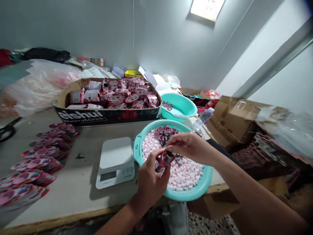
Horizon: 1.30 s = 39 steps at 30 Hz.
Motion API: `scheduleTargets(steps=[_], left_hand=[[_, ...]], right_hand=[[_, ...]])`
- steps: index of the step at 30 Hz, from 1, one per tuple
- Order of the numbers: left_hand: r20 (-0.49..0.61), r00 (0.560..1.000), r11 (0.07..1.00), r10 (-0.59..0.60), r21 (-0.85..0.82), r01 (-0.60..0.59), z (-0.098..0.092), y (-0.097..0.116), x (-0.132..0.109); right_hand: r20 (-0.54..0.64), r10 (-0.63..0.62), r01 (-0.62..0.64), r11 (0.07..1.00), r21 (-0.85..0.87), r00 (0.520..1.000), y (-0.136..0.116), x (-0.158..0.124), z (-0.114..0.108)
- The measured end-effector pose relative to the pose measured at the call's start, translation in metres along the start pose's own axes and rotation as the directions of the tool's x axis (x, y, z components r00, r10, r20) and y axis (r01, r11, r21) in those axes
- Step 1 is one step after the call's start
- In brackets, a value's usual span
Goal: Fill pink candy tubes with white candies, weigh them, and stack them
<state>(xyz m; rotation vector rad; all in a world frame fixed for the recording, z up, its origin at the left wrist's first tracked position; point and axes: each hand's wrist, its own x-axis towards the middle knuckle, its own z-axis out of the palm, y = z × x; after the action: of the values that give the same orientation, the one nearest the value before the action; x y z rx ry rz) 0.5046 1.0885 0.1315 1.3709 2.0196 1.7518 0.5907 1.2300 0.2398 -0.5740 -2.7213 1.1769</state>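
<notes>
My left hand (154,174) is wrapped around a small printed container (167,158), red and pink with a dark round end, and holds it tilted over the basin. The fingers of my right hand (187,147) are pinched together at the container's upper end; what they hold, if anything, is hidden. Below both hands is a turquoise basin (207,179). Small pink and white candies (183,174) fill it, with a heap of small round dark-rimmed caps (165,132) on top towards the back. Left of the basin lies a white digital scale (116,155) with nothing on its plate.
Behind the scale stands a cardboard tray (110,116) heaped with printed containers (117,94). More flattened-looking printed containers (44,151) form a row at left, near black scissors (8,130). A second turquoise basin (182,106), a water bottle (204,117) and cardboard boxes (232,119) are at right.
</notes>
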Motion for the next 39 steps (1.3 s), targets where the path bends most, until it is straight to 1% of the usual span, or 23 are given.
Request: scheduleTargets(steps=[4,6,8,10,14,16,17,18,20,21,22,23,26,28,33,36,39], left_hand=[[0.018,1.000,1.000,-0.019,0.006,0.019,-0.002,0.004,0.000],[0.029,0.999,1.000,-0.028,-0.005,0.028,-0.003,0.005,0.000],[0.031,0.999,0.999,-0.035,-0.027,0.036,-0.003,0.004,-0.002],[0.022,0.999,0.996,-0.040,-0.078,0.041,-0.003,0.002,-0.004],[-0.022,0.999,0.983,-0.035,-0.182,0.030,-0.003,-0.004,-0.007],[-0.001,1.000,0.984,-0.006,-0.178,0.006,-0.003,-0.005,-0.006],[0.012,1.000,0.986,0.016,-0.166,-0.014,-0.004,-0.004,-0.005],[0.023,0.999,0.988,0.038,-0.153,-0.034,-0.005,-0.003,-0.004],[0.030,0.997,0.989,0.073,-0.132,-0.069,-0.006,-0.002,-0.002],[0.034,0.996,0.989,0.084,-0.126,-0.079,-0.007,-0.001,-0.001],[0.040,0.995,0.988,0.093,-0.124,-0.087,-0.007,0.000,0.000],[0.051,0.994,0.988,0.097,-0.122,-0.090,-0.007,0.001,0.000],[0.062,0.994,0.990,0.093,-0.108,-0.086,-0.007,0.002,0.000],[0.053,0.995,0.992,0.084,-0.095,-0.079,-0.007,0.002,-0.001],[0.048,0.997,0.995,0.062,-0.086,-0.058,-0.005,0.001,-0.003],[0.037,0.997,0.993,0.061,-0.100,-0.057,-0.005,0.002,-0.003],[0.039,0.997,0.993,0.064,-0.101,-0.060,-0.005,0.004,-0.002]], right_hand=[[-0.006,-0.062,0.061,0.997,-0.047,0.998,-0.007,-0.006,-0.003],[-0.036,-0.107,0.105,0.993,-0.051,0.994,-0.007,-0.009,-0.004],[-0.102,-0.133,0.127,0.990,-0.057,0.986,-0.005,-0.012,-0.005],[-0.188,-0.128,0.119,0.991,-0.059,0.974,0.000,-0.016,-0.006],[-0.366,-0.069,0.064,0.998,-0.026,0.928,0.018,-0.028,-0.007],[-0.398,-0.035,0.024,0.999,-0.030,0.917,0.031,-0.035,-0.006],[-0.372,-0.015,-0.002,0.999,-0.045,0.928,0.037,-0.038,-0.004],[-0.312,0.007,-0.030,0.997,-0.068,0.950,0.045,-0.041,0.000],[-0.134,0.052,-0.071,0.988,-0.136,0.990,0.057,-0.047,0.014],[-0.046,0.064,-0.071,0.982,-0.175,0.997,0.063,-0.050,0.023],[0.017,0.066,-0.061,0.974,-0.216,0.998,0.067,-0.052,0.033],[0.056,0.055,-0.039,0.967,-0.252,0.997,0.071,-0.053,0.043],[0.081,0.010,0.016,0.952,-0.306,0.997,0.076,-0.053,0.066],[0.084,0.007,0.018,0.957,-0.290,0.996,0.077,-0.050,0.072],[0.090,0.021,0.002,0.970,-0.242,0.996,0.074,-0.042,0.070],[0.101,0.048,-0.017,0.958,-0.287,0.994,0.071,-0.041,0.069],[0.119,0.049,-0.007,0.942,-0.335,0.992,0.068,-0.040,0.070]])
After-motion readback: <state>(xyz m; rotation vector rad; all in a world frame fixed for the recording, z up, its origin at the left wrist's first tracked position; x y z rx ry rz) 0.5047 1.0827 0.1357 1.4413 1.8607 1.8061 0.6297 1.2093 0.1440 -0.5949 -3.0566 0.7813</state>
